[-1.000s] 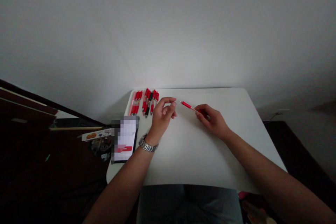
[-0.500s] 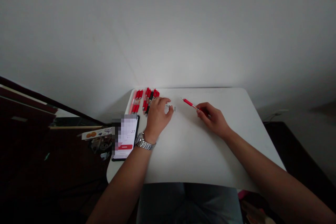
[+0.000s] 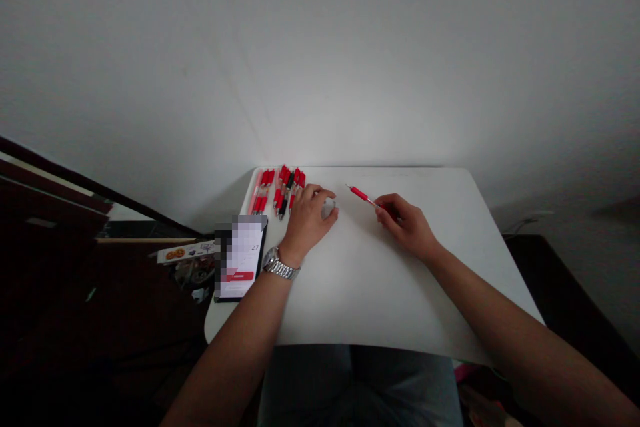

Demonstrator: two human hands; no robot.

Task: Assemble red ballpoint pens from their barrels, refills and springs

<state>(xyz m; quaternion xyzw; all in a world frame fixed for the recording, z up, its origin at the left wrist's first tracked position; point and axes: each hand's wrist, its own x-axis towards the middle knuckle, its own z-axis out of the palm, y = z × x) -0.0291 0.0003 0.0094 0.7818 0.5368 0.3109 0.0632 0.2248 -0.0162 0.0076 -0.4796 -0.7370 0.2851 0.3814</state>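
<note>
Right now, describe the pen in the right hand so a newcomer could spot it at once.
Over the white table, find the right hand. A red-gripped pen sticks out of it, tip aimed left and toward the table's far edge. Unlike the other pens, grouped at the far left corner, it is held in that hand.

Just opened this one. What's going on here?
A person sits at a white table. Their right hand holds a red pen, metal tip pointing away toward the wall and leftward. The left hand curls around a small clear object; whether it is held or just lying there is unclear. More pens, mostly red with a black pen among them, lie at the far left corner, with a lit smartphone nearer the person.
</note>
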